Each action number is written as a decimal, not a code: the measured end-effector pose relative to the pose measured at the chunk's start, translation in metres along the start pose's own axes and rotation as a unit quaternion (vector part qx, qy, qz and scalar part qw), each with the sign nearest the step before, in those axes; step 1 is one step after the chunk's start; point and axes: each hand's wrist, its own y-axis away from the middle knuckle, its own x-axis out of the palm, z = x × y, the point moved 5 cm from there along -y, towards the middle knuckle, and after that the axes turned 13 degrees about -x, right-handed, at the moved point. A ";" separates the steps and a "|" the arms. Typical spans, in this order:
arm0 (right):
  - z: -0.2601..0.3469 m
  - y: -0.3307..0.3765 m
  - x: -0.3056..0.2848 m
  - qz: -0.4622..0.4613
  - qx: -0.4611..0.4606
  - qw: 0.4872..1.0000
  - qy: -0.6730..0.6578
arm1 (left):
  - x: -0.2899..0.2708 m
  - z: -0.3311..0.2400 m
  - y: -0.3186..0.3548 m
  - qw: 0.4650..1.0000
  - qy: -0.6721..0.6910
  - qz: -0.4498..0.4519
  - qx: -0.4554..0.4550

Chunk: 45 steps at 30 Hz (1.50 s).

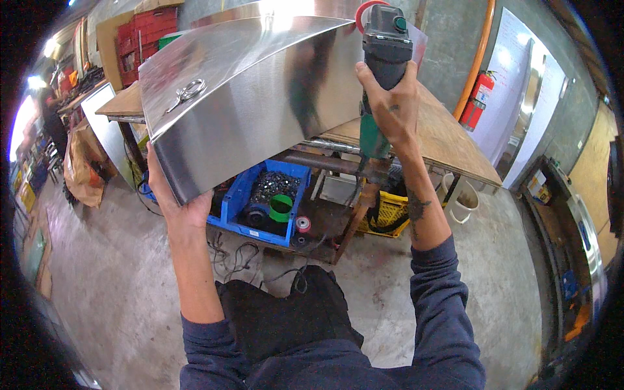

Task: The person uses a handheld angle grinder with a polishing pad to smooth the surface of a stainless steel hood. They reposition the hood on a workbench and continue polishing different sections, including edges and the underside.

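Observation:
A bent, shiny sheet-metal piece (273, 97) slants across the upper middle, its broad brushed face toward me. My left hand (188, 213) is closed round its near lower-left corner. My right hand (395, 109) wraps the body of a black and green angle grinder (388, 60), held upright at the piece's right end. At the grinder's head a red disc (363, 14) shows, close to the metal's far right edge; whether they touch I cannot tell. On the piece's top surface lies a small coiled metal loop (190, 90). Part of the grinder's grip is hidden by my fingers.
A wooden-topped table (448, 133) stands behind and under the piece. Beneath it are a blue bin (260, 232) of small dark parts and a yellow crate (391, 207). Cords (242, 257) lie on the floor. A white bucket (463, 213) and a red fire extinguisher (478, 101) are right.

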 end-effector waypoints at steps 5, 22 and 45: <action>-0.001 -0.002 0.003 -0.002 0.003 1.000 -0.022 | 0.013 0.001 0.005 0.997 -0.015 0.072 0.000; 0.000 0.000 0.003 0.031 0.010 0.999 -0.013 | 0.007 0.000 -0.001 0.999 -0.021 -0.034 0.021; 0.008 0.002 0.003 0.048 0.039 0.997 -0.044 | 0.008 0.002 -0.005 0.998 -0.012 -0.053 0.019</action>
